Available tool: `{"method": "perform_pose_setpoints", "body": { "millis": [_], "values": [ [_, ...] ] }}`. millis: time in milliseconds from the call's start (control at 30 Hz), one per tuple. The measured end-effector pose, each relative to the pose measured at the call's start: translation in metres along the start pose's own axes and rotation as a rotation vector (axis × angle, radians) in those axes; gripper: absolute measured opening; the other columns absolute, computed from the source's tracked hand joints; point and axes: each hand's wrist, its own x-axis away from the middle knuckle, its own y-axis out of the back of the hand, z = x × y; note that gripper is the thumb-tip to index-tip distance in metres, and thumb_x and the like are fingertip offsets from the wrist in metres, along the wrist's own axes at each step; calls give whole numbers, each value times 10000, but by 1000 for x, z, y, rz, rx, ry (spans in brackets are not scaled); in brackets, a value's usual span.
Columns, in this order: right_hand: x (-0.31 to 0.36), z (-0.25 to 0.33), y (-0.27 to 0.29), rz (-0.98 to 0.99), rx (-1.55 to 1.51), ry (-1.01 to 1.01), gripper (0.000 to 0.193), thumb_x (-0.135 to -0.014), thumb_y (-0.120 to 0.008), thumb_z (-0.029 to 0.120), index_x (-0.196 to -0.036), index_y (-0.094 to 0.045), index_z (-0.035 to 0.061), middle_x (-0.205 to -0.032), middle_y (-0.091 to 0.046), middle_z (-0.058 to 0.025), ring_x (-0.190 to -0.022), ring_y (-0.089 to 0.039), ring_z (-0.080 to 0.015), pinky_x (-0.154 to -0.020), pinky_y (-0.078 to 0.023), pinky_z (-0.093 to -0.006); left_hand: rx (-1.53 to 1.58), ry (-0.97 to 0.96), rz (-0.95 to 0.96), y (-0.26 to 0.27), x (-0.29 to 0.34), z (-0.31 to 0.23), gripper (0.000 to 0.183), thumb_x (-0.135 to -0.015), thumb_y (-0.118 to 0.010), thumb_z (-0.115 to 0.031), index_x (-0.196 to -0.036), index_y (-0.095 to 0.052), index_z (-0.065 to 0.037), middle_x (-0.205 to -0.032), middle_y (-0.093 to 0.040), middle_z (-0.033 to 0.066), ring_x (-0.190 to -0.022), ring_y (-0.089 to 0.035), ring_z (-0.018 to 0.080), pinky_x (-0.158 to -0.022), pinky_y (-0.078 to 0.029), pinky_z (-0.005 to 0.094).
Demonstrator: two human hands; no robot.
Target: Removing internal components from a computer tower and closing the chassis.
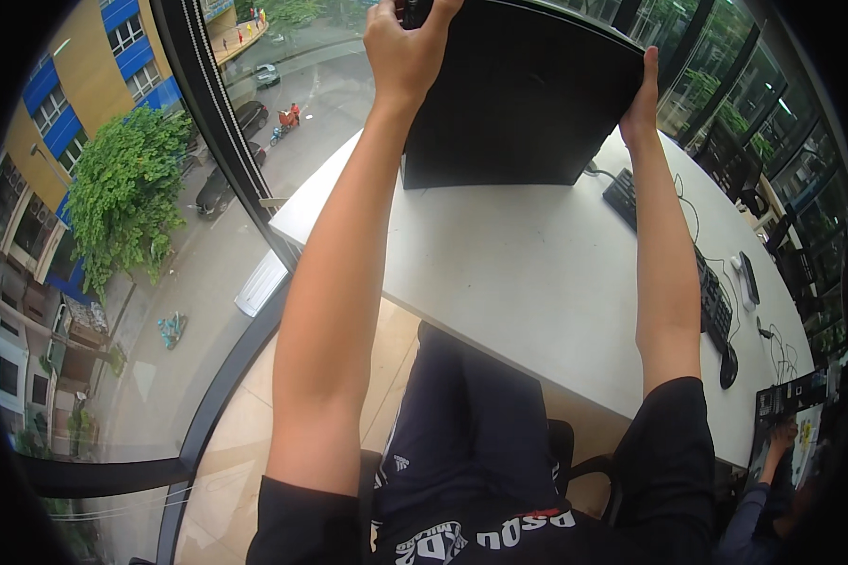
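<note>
A large black computer case (513, 99) stands on the white table (499, 254), its broad flat side toward me. My left hand (407, 47) grips its upper left edge, fingers curled round a dark part at the top of the picture. My right hand (643, 108) is closed on the right edge, with one digit pointing up along the corner and the other fingers hidden behind the case. Both arms are stretched out over the table. The far side of the case is out of sight.
Past my right forearm lie a black keyboard (716, 306), a black mouse (728, 365), loose cables and a small dark device (748, 280). Another person's hand (782, 436) is at a black unit (790, 395) at lower right. A window frame (221, 122) rises on the left.
</note>
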Motion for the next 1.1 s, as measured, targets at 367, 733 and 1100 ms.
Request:
{"method": "perform_pose_setpoints", "body": {
  "millis": [367, 733, 1100],
  "values": [
    [-17, -10, 19, 2, 34, 22, 870, -891, -585, 776, -1368, -601, 48, -1356, -625, -106, -1271, -555, -247, -1125, -400, -388, 28, 34, 97, 2, -5, 15, 602, -918, -715, -568, -972, -697, 32, -828, -680, 108, -783, -630, 200, -746, -503, 353],
    [-2, -10, 15, -108, 100, -67, 1109, -835, -629, 811, -1512, -449, -49, -1556, -461, -185, -1438, -428, -276, -1196, -298, -369, -14, 150, 132, 7, -5, 20, 924, -896, -709, -641, -1337, -556, 157, -883, -610, 31, -803, -533, 106, -765, -442, 247],
    [-21, -16, 28, 51, 89, -99, 1002, -872, -608, 784, -1415, -551, -57, -1363, -610, -152, -1271, -558, -236, -1103, -388, -345, -135, 70, 137, 11, -8, 26, 778, -980, -592, -636, -1283, -633, 79, -930, -639, 58, -922, -553, 161, -906, -438, 296]
  ]
}}
